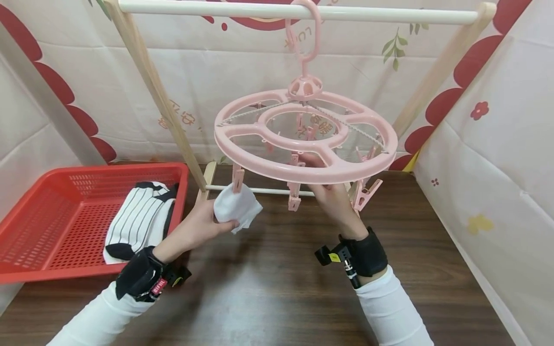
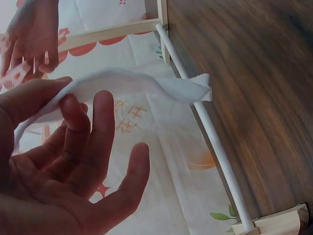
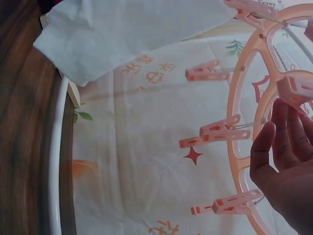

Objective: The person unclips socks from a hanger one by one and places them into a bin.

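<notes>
A piece of white cloth (image 1: 237,206) is pinched between the thumb and fingers of my left hand (image 1: 203,223), left of centre in the head view. Its top edge meets a pink clothespin (image 1: 238,181) hanging from the round pink drying hanger (image 1: 277,166). In the left wrist view the cloth (image 2: 132,83) lies along the thumb, and the other fingers spread loosely. My right hand (image 1: 333,199) is under the hanger's right side, partly hidden behind the ring. In the right wrist view its loosely bent fingers (image 3: 281,117) reach up beside a pink clothespin (image 3: 296,93).
The hanger hooks over a white rod (image 1: 389,14) on a wooden frame (image 1: 156,91). To the left, a red basket (image 1: 86,173) holds black-and-white striped socks (image 1: 138,221). A lower white rod (image 1: 277,191) crosses near the brown tabletop (image 1: 268,288). More clothespins (image 3: 225,127) dangle from the ring.
</notes>
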### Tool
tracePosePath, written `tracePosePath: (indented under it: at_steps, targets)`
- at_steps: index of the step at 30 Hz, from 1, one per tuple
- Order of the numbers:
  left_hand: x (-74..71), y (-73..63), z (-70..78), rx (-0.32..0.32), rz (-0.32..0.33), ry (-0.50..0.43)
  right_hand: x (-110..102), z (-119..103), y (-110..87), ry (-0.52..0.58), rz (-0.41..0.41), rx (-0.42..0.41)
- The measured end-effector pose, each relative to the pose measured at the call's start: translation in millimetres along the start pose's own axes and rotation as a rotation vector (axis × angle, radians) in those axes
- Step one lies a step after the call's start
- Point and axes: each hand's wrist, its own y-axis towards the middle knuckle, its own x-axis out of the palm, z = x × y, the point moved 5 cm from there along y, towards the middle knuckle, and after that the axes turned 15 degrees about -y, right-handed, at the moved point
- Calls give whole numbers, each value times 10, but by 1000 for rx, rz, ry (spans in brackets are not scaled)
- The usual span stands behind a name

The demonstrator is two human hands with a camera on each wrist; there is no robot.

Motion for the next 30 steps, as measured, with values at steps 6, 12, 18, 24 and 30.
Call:
tracePosePath:
  at_steps: [6, 12, 18, 24, 30]
  targets:
    - [126, -88, 14, -37, -20, -1, 88, 22, -53, -3, -54, 69]
    - [283, -131, 84, 14, -38, 29, 152, 112, -181, 53, -97, 165]
    - [447, -103, 112, 52, -71, 29, 379, 144, -250, 142, -266, 242]
    - [585, -82, 132, 76, -118, 28, 531, 30, -257, 136, -413, 165]
    - [694, -69, 165, 113, -133, 33, 548, -107, -179, 183, -423, 104]
